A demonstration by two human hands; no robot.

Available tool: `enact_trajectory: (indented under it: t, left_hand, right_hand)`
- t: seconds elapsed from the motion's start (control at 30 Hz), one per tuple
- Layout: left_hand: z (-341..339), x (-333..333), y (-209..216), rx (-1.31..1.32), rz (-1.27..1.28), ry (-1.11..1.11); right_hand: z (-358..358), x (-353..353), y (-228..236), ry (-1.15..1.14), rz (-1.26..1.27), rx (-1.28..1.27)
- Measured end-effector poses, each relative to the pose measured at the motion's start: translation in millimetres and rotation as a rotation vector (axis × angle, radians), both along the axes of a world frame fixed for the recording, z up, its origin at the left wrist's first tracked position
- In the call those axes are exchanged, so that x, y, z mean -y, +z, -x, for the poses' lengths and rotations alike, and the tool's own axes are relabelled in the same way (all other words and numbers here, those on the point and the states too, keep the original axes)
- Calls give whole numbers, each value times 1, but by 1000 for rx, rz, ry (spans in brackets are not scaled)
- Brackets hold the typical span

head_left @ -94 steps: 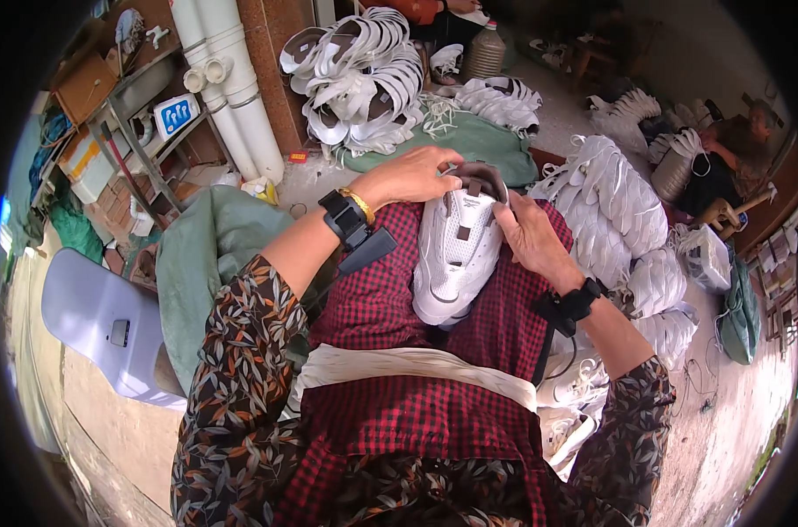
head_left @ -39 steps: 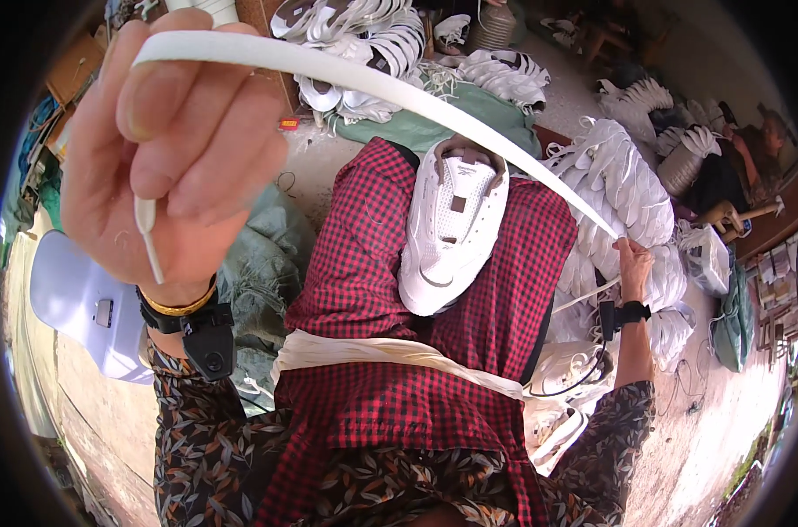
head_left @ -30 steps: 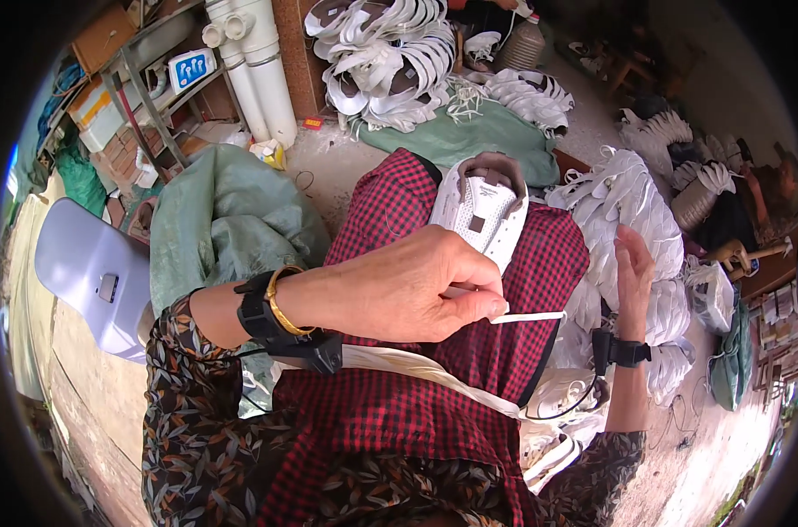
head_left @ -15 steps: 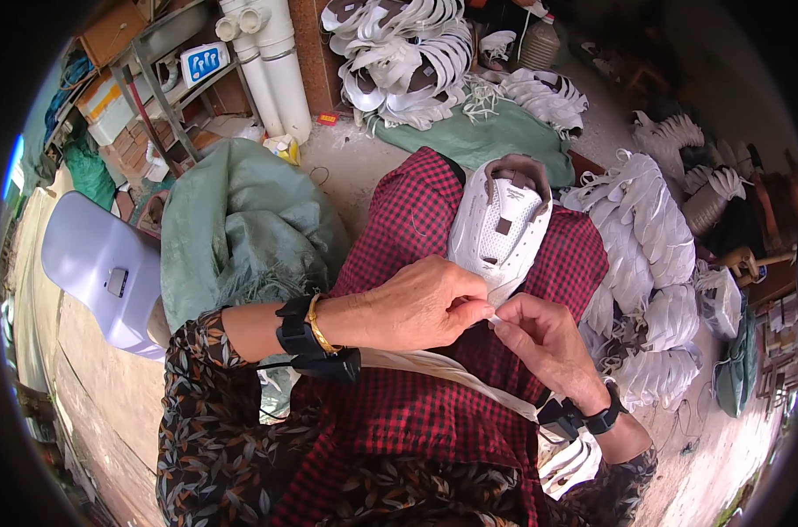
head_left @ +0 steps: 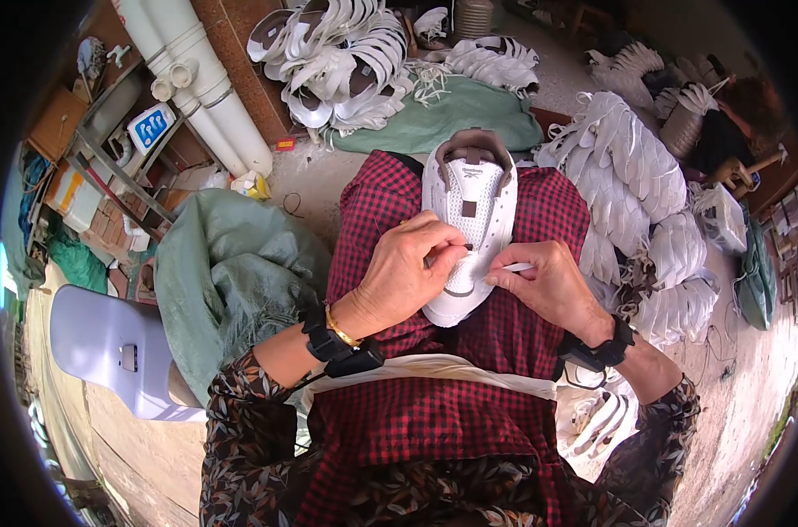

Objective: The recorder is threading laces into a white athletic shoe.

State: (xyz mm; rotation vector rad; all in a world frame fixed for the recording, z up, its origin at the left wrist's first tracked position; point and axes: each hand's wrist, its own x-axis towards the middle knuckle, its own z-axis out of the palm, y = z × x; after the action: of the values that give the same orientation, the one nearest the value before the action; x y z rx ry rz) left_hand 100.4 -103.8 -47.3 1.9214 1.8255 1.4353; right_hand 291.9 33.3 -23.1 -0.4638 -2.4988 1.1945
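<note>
Nearest, on the wearer's side of the shoe (head_left: 489,215), is a checked apron (head_left: 434,417). The right hand (head_left: 550,281) is at the shoe's right edge near the toe, thumb and finger pinching a white lace (head_left: 519,267). The left hand (head_left: 412,265) curls over the shoe's left side, fingertips at the lower throat; whether they pinch anything, I cannot tell. The shoe rests on the lap, toe toward the wearer, its opening beyond both grips. Left of the shoe sits a green sack (head_left: 236,263); right of it, stacked white shoe parts (head_left: 623,158); beyond it, a green cloth (head_left: 452,110).
</note>
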Motion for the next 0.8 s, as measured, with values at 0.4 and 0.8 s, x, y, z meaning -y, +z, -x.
enact_trajectory:
  t: [0.4,0.8]
  left_hand:
    - [-3,-9,7,-9,59,47]
    - [2,-8,3,-3,-7,38]
  right_hand:
    - [10,3,-19,-119,10,-302]
    - [20,9,-14,-160,-5,-296]
